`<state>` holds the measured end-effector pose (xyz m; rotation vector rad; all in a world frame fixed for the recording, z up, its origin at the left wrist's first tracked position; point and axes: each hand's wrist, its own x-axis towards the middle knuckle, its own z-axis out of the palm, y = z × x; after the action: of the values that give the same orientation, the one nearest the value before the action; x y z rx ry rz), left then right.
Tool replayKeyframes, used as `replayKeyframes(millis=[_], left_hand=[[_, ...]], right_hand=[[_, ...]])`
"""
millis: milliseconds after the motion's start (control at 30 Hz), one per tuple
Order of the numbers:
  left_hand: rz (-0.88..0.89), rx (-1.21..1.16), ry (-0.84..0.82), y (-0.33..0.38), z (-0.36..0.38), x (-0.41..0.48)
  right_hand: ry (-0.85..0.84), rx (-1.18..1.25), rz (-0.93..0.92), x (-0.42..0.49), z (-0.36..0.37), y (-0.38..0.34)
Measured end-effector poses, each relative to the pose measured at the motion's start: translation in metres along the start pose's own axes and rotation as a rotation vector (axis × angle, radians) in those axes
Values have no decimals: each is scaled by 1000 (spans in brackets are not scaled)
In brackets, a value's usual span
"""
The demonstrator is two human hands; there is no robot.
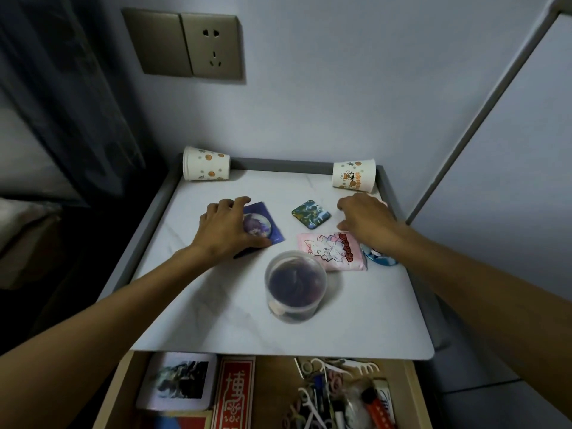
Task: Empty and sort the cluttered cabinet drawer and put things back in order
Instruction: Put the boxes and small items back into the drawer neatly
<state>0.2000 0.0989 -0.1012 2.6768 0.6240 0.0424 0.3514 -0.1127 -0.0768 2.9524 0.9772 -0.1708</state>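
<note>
the wooden drawer (pixel 274 397) stands open at 6 o'clock, cluttered with floss picks (pixel 340 365), an orange lighter (pixel 379 411), a red box (pixel 236 394) and a white tin (pixel 176 382). on the cabinet top (pixel 216 320), at 9 o'clock, the left hand (pixel 223 227) clasps a purple badge packet (pixel 266 218). at 3 o'clock the right hand (pixel 365 218) curls downward, and i cannot tell whether it holds anything.

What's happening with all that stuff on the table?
A person is sorting things out of the open drawer below. Their left hand grips a purple packet lying on the tabletop. Their right hand is near the right edge, and I can't tell whether it holds anything. A square badge, a pink packet and a clear tub are laid out between them. The drawer has plenty left inside.
</note>
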Motion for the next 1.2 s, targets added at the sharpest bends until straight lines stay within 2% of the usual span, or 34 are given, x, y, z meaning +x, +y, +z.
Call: replayKeyframes(millis=[133, 200, 300, 467, 600, 700, 767, 833, 900, 1100, 1200], left_hand=[[-51, 29, 23, -1, 1, -1], [-58, 24, 27, -2, 2, -1], [-66, -4, 15, -1, 4, 0], [-77, -24, -17, 1, 6, 1], [-121, -35, -30, 4, 5, 4], [-133, -55, -15, 5, 5, 3], [-124, -106, 19, 5, 6, 0], [-99, -210, 89, 3, 8, -4], [-66, -340, 171, 3, 7, -8], [-132, -631, 295, -5, 3, -14], [-200, -707, 328, -14, 6, -15]], right_hand=[[25, 1, -27, -2, -3, 1], [44, -100, -119, -4, -6, 9], [-40, -223, -238, -4, -13, 24], [-167, -246, -279, 0, -21, 26], [-188, -305, -272, 10, -24, 25], [-126, -318, -264, 11, -25, 25], [-15, -250, -234, 11, -25, 23], [59, -28, -172, 13, -28, 16], [56, 191, -90, 18, -31, 4], [156, 210, 54, 33, -31, -13], [48, 377, 69, 34, -31, -26]])
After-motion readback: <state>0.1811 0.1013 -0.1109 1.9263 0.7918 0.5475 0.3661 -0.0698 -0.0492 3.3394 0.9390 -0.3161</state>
